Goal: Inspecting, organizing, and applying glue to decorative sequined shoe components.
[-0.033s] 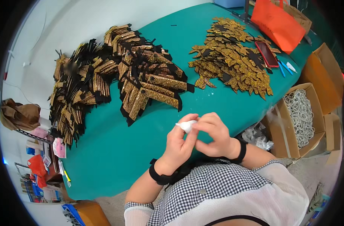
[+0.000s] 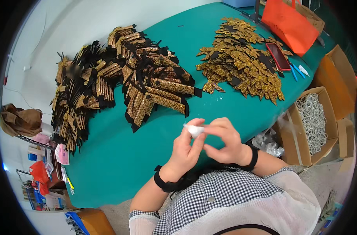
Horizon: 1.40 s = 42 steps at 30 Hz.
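Note:
A small white rounded thing with a thin pointed end [image 2: 195, 131] is pinched between the thumb and forefinger of my left hand [image 2: 185, 147], above the near side of the green table; its kind I cannot make out. My right hand [image 2: 227, 143] is close beside it. Its forefinger reaches to the white thing, while its thumb stays apart below, so this hand looks open. Beyond my hands lies a heap of black and gold sequined strips [image 2: 159, 94]. Farther right is a pile of gold glitter leaf-like pieces with black backing [image 2: 245, 58].
On the green table [image 2: 119, 164], a red-edged phone [image 2: 277, 56], blue-handled pliers [image 2: 294, 72] and a white tube [image 2: 303, 70] lie far right, near an orange bag [image 2: 290, 25]. A cardboard box of silvery rings [image 2: 311, 121] stands right. A yellow cutter [image 2: 70, 183] lies at the left edge.
My right fingers have shifted slightly on the white thing, and its pointed end looks blurred. The piles have not moved on the table.

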Tool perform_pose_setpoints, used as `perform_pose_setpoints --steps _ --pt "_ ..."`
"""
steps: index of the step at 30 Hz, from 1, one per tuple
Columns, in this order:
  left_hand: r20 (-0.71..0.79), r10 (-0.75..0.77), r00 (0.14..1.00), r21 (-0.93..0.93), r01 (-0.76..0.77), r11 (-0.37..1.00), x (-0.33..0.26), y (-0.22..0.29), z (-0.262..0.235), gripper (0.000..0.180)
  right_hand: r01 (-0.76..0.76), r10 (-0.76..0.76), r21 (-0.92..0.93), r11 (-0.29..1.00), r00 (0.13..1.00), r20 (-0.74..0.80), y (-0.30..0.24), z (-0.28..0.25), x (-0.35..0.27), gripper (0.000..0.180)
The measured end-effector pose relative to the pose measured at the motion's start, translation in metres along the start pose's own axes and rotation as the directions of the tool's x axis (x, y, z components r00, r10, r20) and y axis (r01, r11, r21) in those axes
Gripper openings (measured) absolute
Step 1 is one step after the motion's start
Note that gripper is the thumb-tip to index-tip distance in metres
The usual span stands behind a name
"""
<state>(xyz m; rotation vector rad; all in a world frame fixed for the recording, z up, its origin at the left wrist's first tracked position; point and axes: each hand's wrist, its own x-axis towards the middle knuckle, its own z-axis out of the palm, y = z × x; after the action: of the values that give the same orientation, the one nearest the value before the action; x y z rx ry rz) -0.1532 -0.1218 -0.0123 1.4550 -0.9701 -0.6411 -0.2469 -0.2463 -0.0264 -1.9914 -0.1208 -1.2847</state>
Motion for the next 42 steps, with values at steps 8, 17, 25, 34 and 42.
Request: perform_pose_setpoints --steps 8,17,25,34,42 --pt "0.190 0.152 0.970 0.268 -0.200 0.942 0.043 -0.027 0.020 0.028 -0.595 0.476 0.369 0.714 0.799 0.368 0.049 -0.032 -0.030 0.029" --pt "0.180 0.082 0.980 0.693 -0.186 0.697 0.083 -0.024 0.014 0.042 -0.599 0.599 -0.013 0.801 0.800 0.043 0.091 -0.075 -0.028 0.016" --pt "0.180 0.184 0.966 0.802 -0.253 0.541 0.158 -0.046 0.043 0.021 -0.651 0.769 0.509 0.563 0.638 -0.035 0.095 -0.077 -0.041 0.018" --pt "0.288 0.236 0.928 0.751 -0.372 0.546 0.199 -0.065 0.091 0.026 -0.606 0.710 0.421 0.675 0.689 -0.146 0.094 -0.076 -0.046 0.015" --pt "0.255 0.244 0.936 0.760 -0.350 0.547 0.195 -0.063 0.095 0.022 -0.607 0.687 0.351 0.713 0.703 -0.181 0.096 -0.077 -0.046 0.014"
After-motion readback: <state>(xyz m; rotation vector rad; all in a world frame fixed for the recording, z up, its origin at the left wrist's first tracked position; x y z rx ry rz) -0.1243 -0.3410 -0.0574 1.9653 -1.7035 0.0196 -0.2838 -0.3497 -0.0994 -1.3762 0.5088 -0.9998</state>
